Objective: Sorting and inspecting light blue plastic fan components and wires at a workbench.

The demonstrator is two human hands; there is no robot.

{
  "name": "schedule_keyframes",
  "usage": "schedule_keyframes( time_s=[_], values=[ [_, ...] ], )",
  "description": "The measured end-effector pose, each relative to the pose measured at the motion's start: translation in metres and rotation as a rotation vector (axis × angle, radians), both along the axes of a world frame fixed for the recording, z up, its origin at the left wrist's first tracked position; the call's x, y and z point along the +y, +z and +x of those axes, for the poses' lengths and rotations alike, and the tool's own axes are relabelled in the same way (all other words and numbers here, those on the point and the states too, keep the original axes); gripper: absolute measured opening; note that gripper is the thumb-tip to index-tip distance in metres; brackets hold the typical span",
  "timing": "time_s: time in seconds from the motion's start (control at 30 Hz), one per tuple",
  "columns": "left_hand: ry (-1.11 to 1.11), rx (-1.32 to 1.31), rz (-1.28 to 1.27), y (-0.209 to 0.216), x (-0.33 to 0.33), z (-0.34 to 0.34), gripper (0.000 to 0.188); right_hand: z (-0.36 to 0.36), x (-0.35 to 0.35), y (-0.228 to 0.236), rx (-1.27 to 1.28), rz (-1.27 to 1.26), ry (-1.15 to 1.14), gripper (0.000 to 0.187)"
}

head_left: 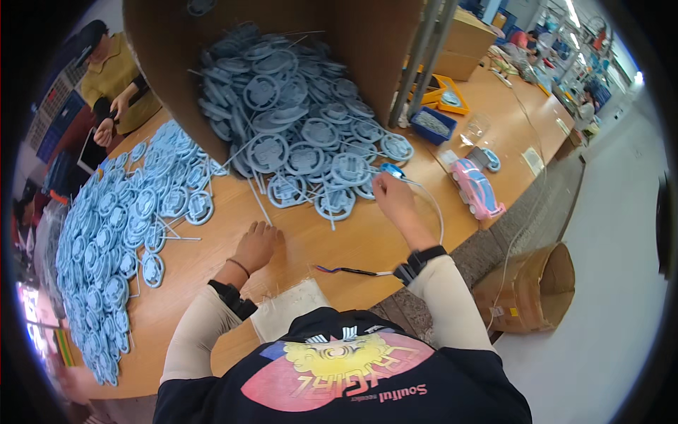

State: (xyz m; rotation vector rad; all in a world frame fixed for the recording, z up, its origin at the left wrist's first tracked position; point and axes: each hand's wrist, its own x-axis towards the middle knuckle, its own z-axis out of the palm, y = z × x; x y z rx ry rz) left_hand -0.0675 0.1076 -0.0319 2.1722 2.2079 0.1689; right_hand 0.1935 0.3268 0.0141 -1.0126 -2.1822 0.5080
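Observation:
My left hand (256, 245) rests low over the wooden table (296, 244), fingers stretched forward and nothing visible in them. Just beyond it lies the thin stalk of a light-blue plastic toy steering wheel (286, 191). Further right, the fingers of my right hand (394, 201) are curled at the front of the heap (304, 134) of such wheels. A small bright-blue object (393, 170) shows right behind those fingers, with a white cable (436, 205) near it. What the fingers close on is hidden.
The heap spills from a large cardboard box (374, 56). Another pile of wheels (106, 247) covers the left side. At right are a blue bin (433, 125), a pink toy car (477, 189) and an open carton (530, 290). Across the table stands a person (116, 85).

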Motion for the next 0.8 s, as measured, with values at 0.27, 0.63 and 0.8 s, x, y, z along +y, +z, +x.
schedule_keyframes(
  time_s=[0.27,0.63,0.8],
  values=[
    [0.190,-0.198,0.157,-0.033,-0.055,-0.003,0.045,0.002,-0.026,-0.047,-0.205,-0.198,0.129,0.028],
    [0.229,-0.349,0.136,-0.034,-0.037,0.005,0.041,-0.037,0.039,-0.050,-0.316,0.101,0.178,0.059],
    [0.366,-0.950,-0.037,-0.019,-0.031,0.005,0.035,-0.036,0.023,-0.030,-0.260,0.028,0.161,0.052]
  ],
)
